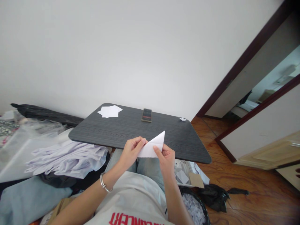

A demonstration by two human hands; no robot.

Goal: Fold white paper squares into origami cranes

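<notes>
1. Lower left of the frame: a heap of crumpled white cloth (67, 157) lies beside the table.
2. Left of centre: a few sheets of white paper (109, 111) lie fanned over one another on the dark table (126, 128).
3. Lower centre: the left hand (134, 149), a silver bracelet (103, 183) on its wrist, pinches the left side of a paper.
4. Above the hands, near the table's far edge: a phone (147, 115) lies flat.
5. Lower centre, between the hands: the folded paper (149, 149) is held up at the table's near edge, its point toward the upper right.
6. Just right of it: the right hand (167, 154) grips the paper's right side, thumb on top.
7. Right of centre: a small folded paper piece (182, 119) rests at the table's far corner.
8. Lower right: a bin of paper scraps (193, 206), then a black bag (214, 197) on the floor.
</notes>
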